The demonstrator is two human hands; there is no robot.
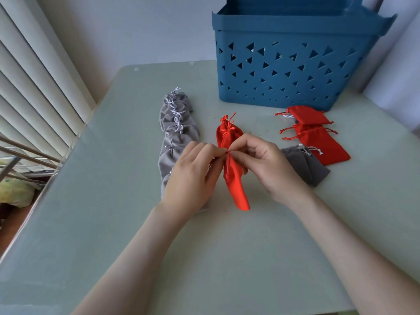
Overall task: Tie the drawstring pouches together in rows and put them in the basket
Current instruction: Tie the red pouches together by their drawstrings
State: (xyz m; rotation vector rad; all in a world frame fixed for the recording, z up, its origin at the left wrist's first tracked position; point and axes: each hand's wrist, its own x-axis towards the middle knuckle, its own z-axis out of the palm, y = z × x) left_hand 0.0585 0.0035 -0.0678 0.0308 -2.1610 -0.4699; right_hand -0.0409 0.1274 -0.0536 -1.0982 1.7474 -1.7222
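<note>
Both hands met over the middle of the table (227,258) in the head view. The left hand (191,178) came in palm down, its thumb and forefinger pinched on a thin red cord (228,152). The right hand (272,169) faced it, its thumb and forefinger pinched on the same cord just beside the left fingertips, with the other fingers loosely curled. The cord belonged to a row of red pouches (238,194) that lay between the two hands. It ran away from the person, with a knotted tuft of cords at its far end and a folded tip at the near end. How many pouches made up this row could not be told. To the left of it, partly under the left hand, lay a longer row of grey pouches (172,142) joined by pale knotted cords along one side. To the right, a few loose red pouches (322,144) lay overlapping, their cords spread out. A loose grey pouch (304,164) lay just beside them, its far end touching the right hand's knuckles. A blue basket (295,21) with triangular holes stood at the far edge of the table, behind the loose red pouches and apart from both rows. Its inside was not visible. White blinds (34,76) ran along the left side.
</note>
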